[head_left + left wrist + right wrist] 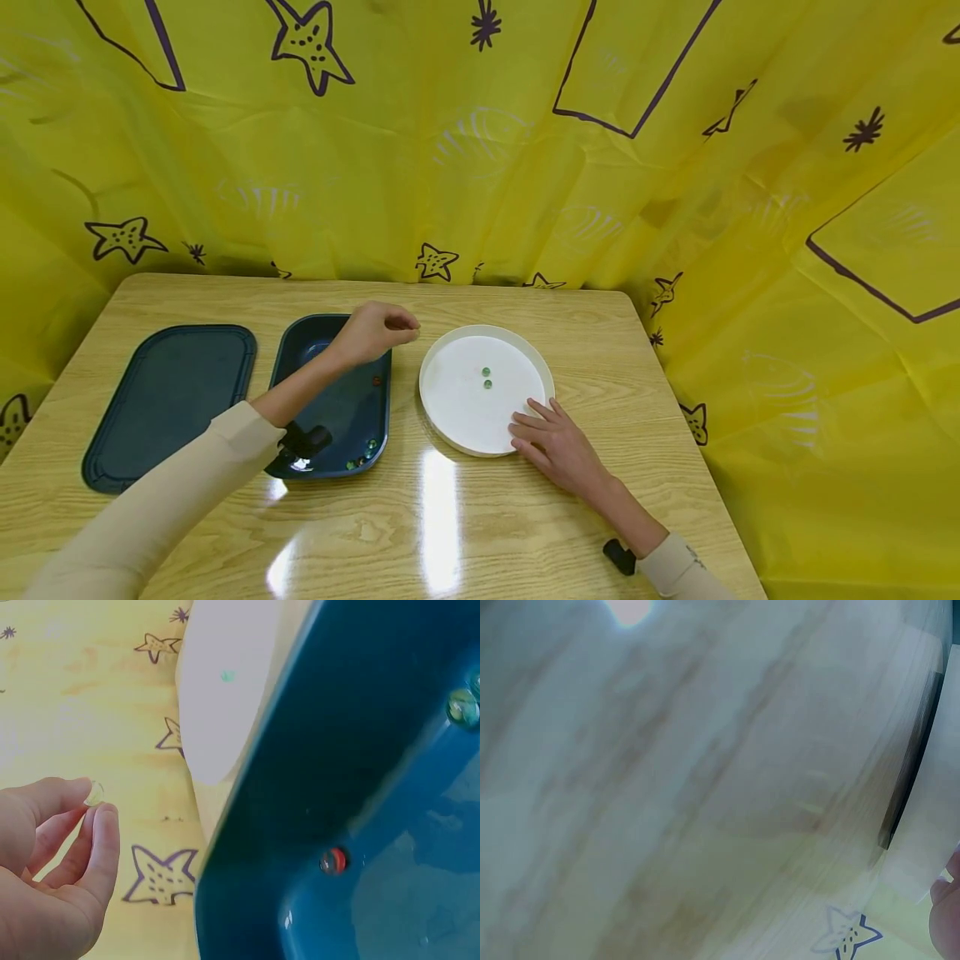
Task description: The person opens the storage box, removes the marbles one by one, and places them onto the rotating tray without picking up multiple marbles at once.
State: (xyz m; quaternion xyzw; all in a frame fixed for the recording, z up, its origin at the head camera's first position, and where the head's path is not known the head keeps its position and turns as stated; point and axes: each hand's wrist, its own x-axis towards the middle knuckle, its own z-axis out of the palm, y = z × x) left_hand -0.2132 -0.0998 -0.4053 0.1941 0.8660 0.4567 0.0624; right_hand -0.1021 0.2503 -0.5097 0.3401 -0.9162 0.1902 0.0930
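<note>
Between thumb and fingertips my left hand [377, 331] pinches a clear glass marble [94, 793], held above the far right side of a dark blue basin [337, 417]. A red-streaked marble [334, 860] lies inside that basin, with several greenish marbles [362, 461] at its near right corner. To the right stands a round white tray [457, 408] with a raised rim, and two green marbles [487, 378] sit near its middle. My right hand [558, 450] rests on the tray's near right rim, fingers extended inward. In the right wrist view only a sliver of fingers shows at the edge.
A dark flat lid-like tray [176, 400] lies left of the basin. Everything stands on a wood-grain table [600, 358]. A yellow curtain [420, 167] printed with starfish hangs behind and along the right side.
</note>
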